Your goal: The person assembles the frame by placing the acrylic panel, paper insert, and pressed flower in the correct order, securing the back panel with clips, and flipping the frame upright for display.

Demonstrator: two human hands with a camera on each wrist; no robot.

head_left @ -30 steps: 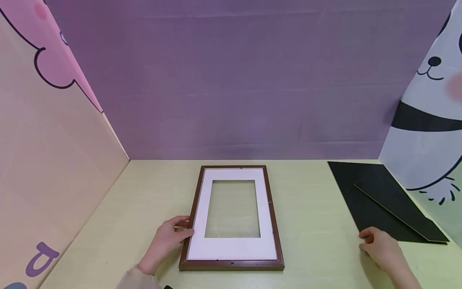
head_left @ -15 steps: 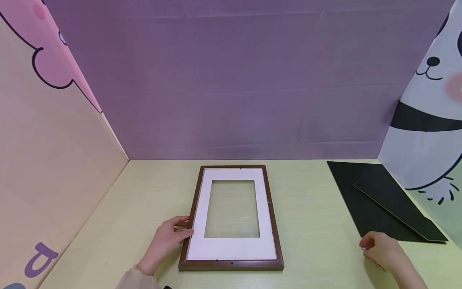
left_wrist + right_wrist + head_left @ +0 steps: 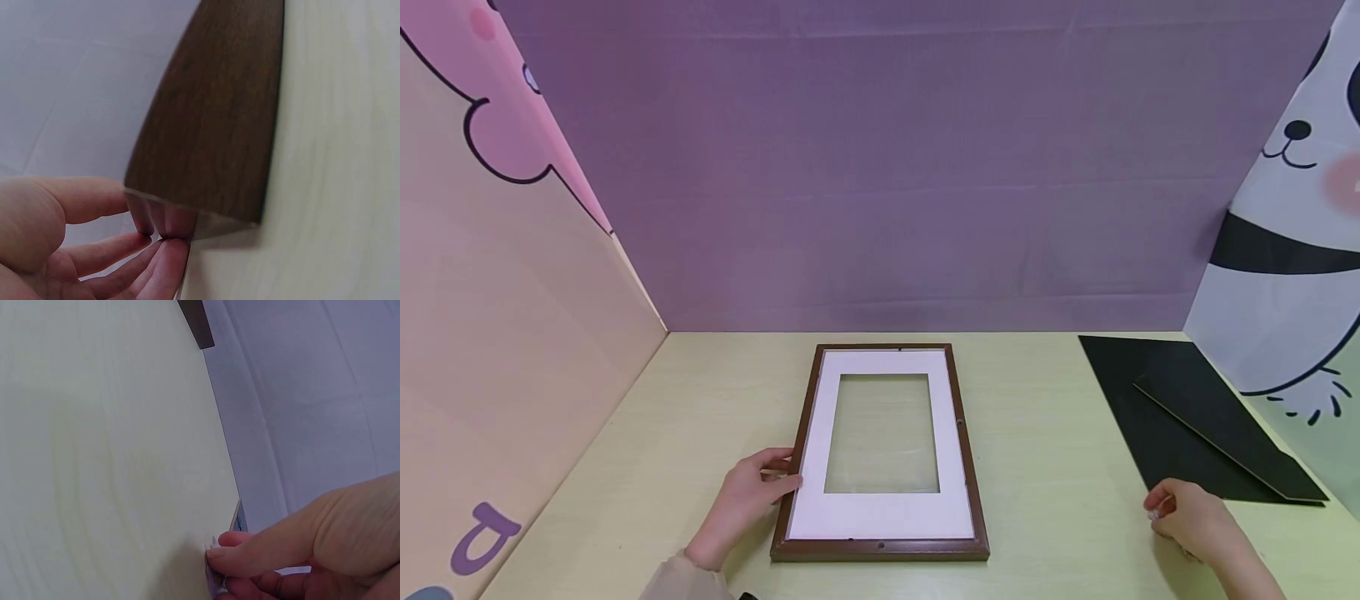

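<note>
A brown picture frame (image 3: 882, 550) lies flat on the table, with a white mat (image 3: 880, 517) inside it. Through the mat's rectangular window shows a pale, faintly glossy surface. My left hand (image 3: 745, 504) grips the frame's left side, thumb on the upper edge; the left wrist view shows its fingers (image 3: 162, 269) curled against the wood (image 3: 212, 119). To the right, my right hand (image 3: 1198, 523) pinches a small crumpled whitish piece (image 3: 214, 578) between thumb and fingers, low over the table. Most of that piece is hidden by the fingers; I cannot tell its kind.
Two black boards (image 3: 1138, 425) overlap at the right, one lying askew on the other, just beyond my right hand. A purple backdrop (image 3: 925, 183) closes off the far edge. Printed panels stand on the left (image 3: 527, 317) and the right (image 3: 1285, 325).
Over the last second my right hand has drawn slightly back from the black board's near corner, and the whitish piece has come into view in its fingertips. The left hand and frame stay put.
</note>
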